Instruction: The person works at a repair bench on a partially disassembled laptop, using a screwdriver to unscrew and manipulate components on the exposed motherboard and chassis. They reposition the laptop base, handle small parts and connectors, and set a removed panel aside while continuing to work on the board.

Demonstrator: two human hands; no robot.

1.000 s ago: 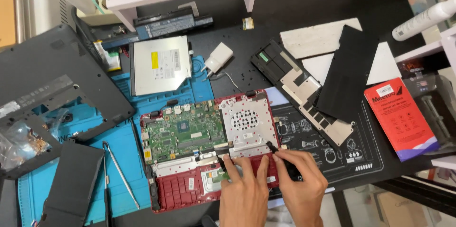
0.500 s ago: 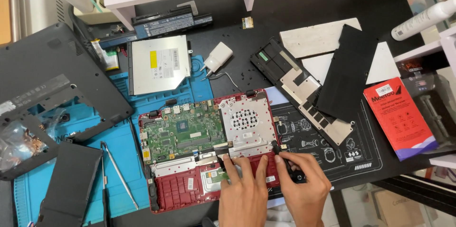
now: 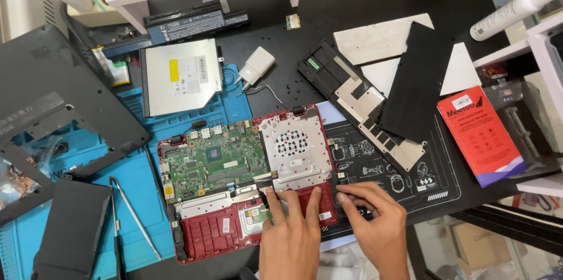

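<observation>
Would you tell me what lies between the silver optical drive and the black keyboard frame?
In the head view, a white charger plug lies between the optical drive and the keyboard frame.

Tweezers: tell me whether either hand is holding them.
No, the tweezers lie alone on the blue mat, left of the red laptop.
</observation>
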